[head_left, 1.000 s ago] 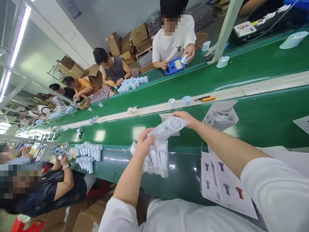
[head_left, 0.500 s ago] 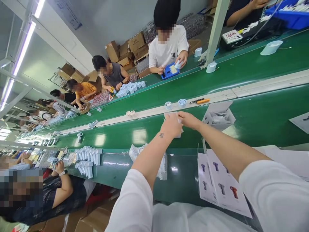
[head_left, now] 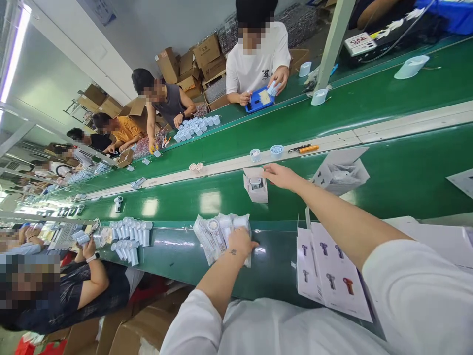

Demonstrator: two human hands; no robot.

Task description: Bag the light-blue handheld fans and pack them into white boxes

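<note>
My right hand (head_left: 281, 176) lies flat and open on the green belt, its fingers just right of a small open white carton (head_left: 255, 185). A grey-white part sits inside that carton. My left hand (head_left: 241, 242) rests on a heap of clear plastic bags (head_left: 218, 236) packed with white parts, and its fingers are hidden against them. To the right of my arms lie printed white box sheets (head_left: 327, 271) showing dark and red hair-dryer shapes. Beyond them stands an open white box (head_left: 340, 171) with a white item inside.
A pale rail (head_left: 236, 167) runs along the green belt, carrying round blue-white parts (head_left: 276, 151) and a yellow-handled tool (head_left: 308, 148). Rows of white cylinders (head_left: 131, 241) stand to the left. Co-workers sit along both sides, and one has a blue tray (head_left: 259, 100).
My hands held a clear bag together, then met over the carton. The left hand has now dropped back to the heap, and the carton's contents show. The right hand stays beside it.
</note>
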